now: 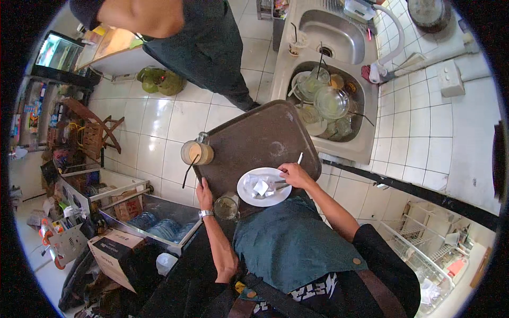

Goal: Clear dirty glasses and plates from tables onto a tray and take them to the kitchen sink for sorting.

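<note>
My left hand (204,194) grips the left edge of a brown serving tray (254,135). A white oval plate (244,194) lies on the tray's near part, bearing crumpled tissue (260,187) and metal cutlery (280,184). My right hand (295,175) is closed at the plate's right rim, its fingertips by the cutlery; a white stick-like thing (300,158) shows just above it. A glass mug of light-brown drink (203,153) with a black straw stands at the tray's left corner. Near my left wrist is another glass mug (226,207), mostly empty.
Beyond the tray, a steel double sink (278,79) holds stacked glasses and dishes (330,101) with straws; a plastic cup (297,43) stands on its edge. Another person (199,47) stands ahead. Left are a folding wooden chair (93,135), bottles (163,228) in a bin and a cardboard box (115,258).
</note>
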`<state>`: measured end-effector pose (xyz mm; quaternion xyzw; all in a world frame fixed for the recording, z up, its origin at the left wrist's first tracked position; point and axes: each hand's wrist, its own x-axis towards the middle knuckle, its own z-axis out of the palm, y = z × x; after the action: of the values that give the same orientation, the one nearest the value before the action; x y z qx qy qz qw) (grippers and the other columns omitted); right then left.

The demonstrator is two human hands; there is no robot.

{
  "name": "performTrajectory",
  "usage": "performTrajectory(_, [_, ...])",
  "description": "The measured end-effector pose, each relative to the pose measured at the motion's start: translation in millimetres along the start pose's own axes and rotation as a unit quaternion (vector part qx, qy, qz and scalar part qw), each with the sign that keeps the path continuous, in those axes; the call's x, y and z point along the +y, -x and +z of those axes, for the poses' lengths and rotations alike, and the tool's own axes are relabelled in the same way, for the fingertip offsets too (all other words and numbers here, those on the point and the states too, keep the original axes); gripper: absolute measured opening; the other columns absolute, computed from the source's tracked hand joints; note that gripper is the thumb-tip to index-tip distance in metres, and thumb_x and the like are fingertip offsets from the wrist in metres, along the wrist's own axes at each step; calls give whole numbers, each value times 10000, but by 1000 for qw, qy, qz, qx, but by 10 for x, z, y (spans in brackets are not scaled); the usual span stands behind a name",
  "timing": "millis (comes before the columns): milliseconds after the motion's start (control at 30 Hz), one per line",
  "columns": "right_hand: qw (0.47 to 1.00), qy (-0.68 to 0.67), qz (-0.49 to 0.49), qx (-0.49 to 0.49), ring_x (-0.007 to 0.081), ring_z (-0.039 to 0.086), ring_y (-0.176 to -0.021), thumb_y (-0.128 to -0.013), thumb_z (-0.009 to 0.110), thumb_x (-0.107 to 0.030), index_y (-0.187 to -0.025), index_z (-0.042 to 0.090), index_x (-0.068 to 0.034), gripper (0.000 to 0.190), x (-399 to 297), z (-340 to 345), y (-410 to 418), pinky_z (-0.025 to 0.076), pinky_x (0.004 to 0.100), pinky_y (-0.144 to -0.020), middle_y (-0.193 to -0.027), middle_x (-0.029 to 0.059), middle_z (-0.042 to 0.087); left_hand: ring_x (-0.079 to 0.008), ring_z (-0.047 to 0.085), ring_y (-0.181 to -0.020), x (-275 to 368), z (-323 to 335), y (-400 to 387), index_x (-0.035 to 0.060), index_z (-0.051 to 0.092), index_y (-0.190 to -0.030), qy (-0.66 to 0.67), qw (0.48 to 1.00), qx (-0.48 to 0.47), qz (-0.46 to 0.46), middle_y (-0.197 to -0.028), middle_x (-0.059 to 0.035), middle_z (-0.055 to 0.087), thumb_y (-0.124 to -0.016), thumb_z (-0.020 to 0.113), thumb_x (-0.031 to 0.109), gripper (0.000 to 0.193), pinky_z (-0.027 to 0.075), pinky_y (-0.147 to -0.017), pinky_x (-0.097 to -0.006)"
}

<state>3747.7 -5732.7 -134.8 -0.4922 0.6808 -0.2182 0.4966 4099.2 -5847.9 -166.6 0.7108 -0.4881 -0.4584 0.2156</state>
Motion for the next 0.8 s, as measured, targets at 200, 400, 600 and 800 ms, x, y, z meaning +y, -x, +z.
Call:
performTrajectory(200, [993, -59, 60, 78, 281, 677, -849, -842, 634, -106, -1022, 664, 4, 214, 232, -126, -25, 508, 375, -773, -906, 168, 695, -175, 532, -796, 77, -42, 62, -78, 595, -1064, -46, 999, -9, 12, -886, -97, 627, -993, 457, 410, 512, 441, -734, -334])
performTrajectory(400, [957, -157, 105, 220, 208, 676, -829, -829, 649, -87, -1033, 661, 29, 236, 437, -411, -82, 504, 329, -739, -935, 154, 708, -215, 551, -813, 21, -19, 16, -71, 597, -1094, -18, 1000, -15, -16, -914, -124, 643, -993, 447, 425, 528, 445, -757, -368])
performTrajectory(600, [923, -241, 105, 282, 126, 582, -709, -863, 628, -73, -1028, 664, 24, 195, 644, -1027, 13, 466, 276, -676, -827, 50, 671, -192, 520, -789, -87, -15, -45, -67, 592, -1030, -15, 1000, -13, 24, -865, -95, 612, -994, 447, 428, 517, 434, -739, -357])
performTrajectory(800, [815, -302, 125, 478, 139, 586, -721, -873, 630, -91, -1008, 667, 15, 175, 1160, -1903, -3, 464, 297, -652, -812, 60, 660, -191, 478, -739, -34, -40, -40, -68, 585, -1022, -37, 999, -16, 26, -806, -72, 562, -997, 448, 409, 497, 414, -694, -359])
